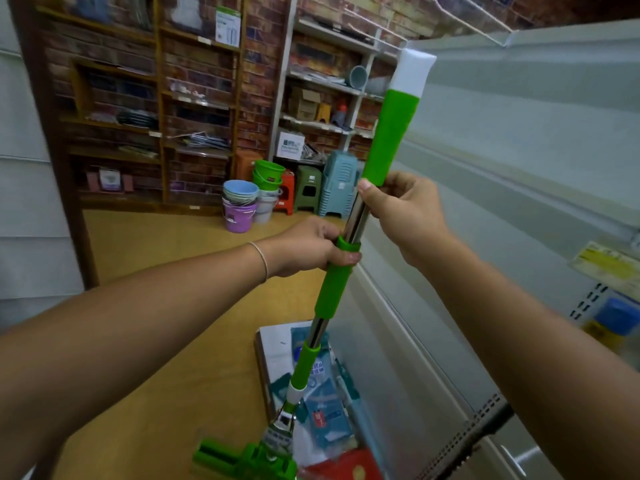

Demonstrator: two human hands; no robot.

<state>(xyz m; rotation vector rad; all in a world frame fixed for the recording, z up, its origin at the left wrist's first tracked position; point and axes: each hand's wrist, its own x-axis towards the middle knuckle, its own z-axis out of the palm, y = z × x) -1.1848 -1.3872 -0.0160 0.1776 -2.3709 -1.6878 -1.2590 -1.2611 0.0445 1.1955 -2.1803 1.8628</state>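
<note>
A green and chrome mop pole (pixel 332 292) stands nearly upright in front of me, leaning right at the top. Its upper grip (pixel 393 133) is green with a white end cap. My left hand (pixel 311 245) grips the green collar where the chrome sections join. Just above it, my right hand (pixel 401 211) holds the chrome tube right under the upper grip. The green mop head (pixel 242 460) rests on the floor at the bottom edge.
A grey metal shelf unit (pixel 519 174) runs along the right. A flat box of packaged goods (pixel 311 386) lies on the tan floor by the mop. Stacked buckets (pixel 242 202) and plastic stools (pixel 337 183) stand before brick-backed shelves at the back.
</note>
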